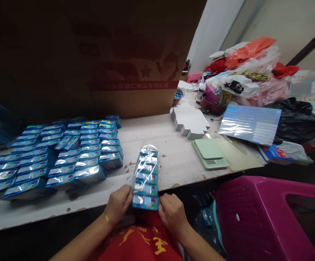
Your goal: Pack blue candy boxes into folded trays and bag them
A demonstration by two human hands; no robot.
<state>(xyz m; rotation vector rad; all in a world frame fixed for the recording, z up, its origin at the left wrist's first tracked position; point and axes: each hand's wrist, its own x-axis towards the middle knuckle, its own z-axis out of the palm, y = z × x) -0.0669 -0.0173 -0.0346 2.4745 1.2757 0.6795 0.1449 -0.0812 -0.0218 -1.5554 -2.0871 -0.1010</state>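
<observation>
A row of several small blue shiny boxes lies inside a clear plastic bag at the table's front edge. On the left side of its near end, my left hand is closed with the fingers curled at the bag. My right hand is closed in the same way at the right side. The bag's edges in my fingers are hard to make out. To the left, many more upright blue boxes stand packed in rows on the white table.
A large brown carton stands behind the boxes. To the right are a stack of white cut card, a pale green scale, a blue printed sheet and heaped plastic bags. A magenta plastic stool is at the lower right.
</observation>
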